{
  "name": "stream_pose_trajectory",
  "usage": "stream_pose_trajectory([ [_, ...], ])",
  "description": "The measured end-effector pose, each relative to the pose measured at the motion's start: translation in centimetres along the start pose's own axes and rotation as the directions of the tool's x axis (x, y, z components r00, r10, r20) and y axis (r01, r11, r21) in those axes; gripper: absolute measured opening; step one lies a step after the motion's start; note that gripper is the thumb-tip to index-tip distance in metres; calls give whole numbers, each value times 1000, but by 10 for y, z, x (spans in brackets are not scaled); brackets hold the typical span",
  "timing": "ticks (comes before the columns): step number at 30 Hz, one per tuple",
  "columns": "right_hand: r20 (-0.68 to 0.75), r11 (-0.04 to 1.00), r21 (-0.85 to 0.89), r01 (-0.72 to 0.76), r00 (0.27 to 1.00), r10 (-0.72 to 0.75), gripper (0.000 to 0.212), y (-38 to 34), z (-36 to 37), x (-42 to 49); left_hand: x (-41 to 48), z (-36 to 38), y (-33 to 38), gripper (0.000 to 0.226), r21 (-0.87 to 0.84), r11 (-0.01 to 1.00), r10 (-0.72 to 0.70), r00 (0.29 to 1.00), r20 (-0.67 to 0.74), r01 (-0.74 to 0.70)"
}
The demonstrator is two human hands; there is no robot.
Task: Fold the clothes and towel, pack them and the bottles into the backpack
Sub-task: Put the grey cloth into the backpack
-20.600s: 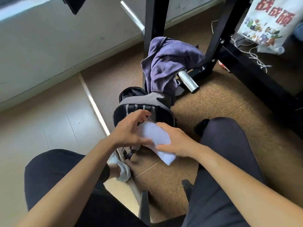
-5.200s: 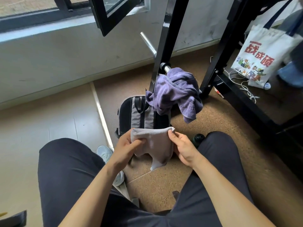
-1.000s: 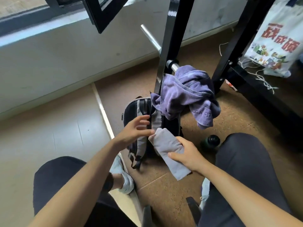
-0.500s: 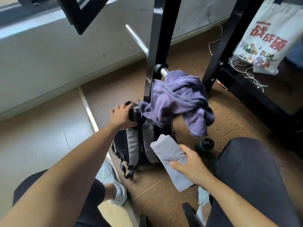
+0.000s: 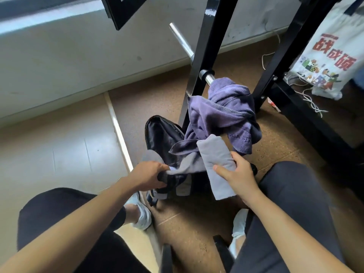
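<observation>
The floor is brown speckled cork [image 5: 197, 219] across the centre and right and pale boards [image 5: 59, 154] at the left, split by a light strip [image 5: 118, 131], with the open dark backpack [image 5: 159, 134] standing at centre, the black rack [image 5: 295, 119] footed behind it, and white shoes [image 5: 142, 213] near the bottom.

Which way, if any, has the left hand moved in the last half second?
Yes. The left hand has come back toward the person, away from the black post, and now grips the backpack's near edge.
</observation>
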State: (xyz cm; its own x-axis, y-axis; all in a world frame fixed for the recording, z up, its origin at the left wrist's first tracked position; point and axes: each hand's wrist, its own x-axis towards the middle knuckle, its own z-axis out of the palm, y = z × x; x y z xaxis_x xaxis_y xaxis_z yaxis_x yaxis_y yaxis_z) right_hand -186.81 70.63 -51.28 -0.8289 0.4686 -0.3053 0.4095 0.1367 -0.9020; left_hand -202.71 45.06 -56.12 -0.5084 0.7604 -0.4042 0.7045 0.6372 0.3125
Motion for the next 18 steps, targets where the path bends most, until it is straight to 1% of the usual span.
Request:
stream_pose_trajectory([
  [3, 3, 993, -106, 50, 999, -50, 25, -7, 2, 16, -21, 19, 8, 30, 77, 996, 51, 999, 11, -52],
  [5, -31, 984, -173, 48, 998, -54, 25, -10, 3, 33, -32, 32, 12, 33, 76, 993, 93, 995, 35, -95],
  [8, -128, 985, -174, 14, 991, -37, 28, -19, 10, 50, -46, 47, 20, 45, 57, 982, 178, 982, 71, -182],
  [10, -133, 984, -175, 23, 990, -46, 31, -26, 23, 51, -51, 51, 23, 47, 66, 975, 208, 975, 76, -213],
  [12, -27, 977, -204, 61, 997, -68, 36, -30, 42, 48, -51, 55, 24, 45, 67, 970, 230, 972, 53, -233],
  [14, 135, 976, -179, 122, 986, -98, 41, -30, 65, 46, -49, 59, 22, 42, 84, 967, 240, 970, 25, -241],
  [16, 271, 979, -138, 150, 957, -108, 43, -31, 93, 47, -45, 63, 20, 38, 109, 963, 248, 969, 6, -247],
  [18, 405, 972, -168, 167, 910, -86, 45, -26, 123, 52, -42, 64, 20, 33, 129, 958, 262, 965, -16, -258],
])
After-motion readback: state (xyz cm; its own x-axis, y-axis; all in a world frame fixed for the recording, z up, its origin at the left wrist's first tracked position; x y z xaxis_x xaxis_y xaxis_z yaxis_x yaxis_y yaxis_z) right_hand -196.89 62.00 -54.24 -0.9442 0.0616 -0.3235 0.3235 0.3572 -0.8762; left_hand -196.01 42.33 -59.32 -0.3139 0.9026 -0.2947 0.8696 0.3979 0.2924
